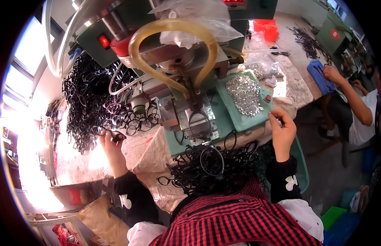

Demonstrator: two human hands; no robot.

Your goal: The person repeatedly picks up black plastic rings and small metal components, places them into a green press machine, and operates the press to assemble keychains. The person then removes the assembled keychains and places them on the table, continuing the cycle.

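Hand-feeding frames at the press

The left hand (111, 152) closes on a black frame (118, 136) beside a tangled heap (88, 102). The right hand (283, 133) pinches near the green tray (243, 125); whether it holds 1 silvery part (244, 95) cannot be told. The metal fixture (211, 119) bears another frame (196, 113); the next move probably calls for freeing it.

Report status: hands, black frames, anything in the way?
Left hand holding a black frame. Right hand beside green tray, grip unclear. Frame heap at press front. Yellow hose loops above, clear of both hands.
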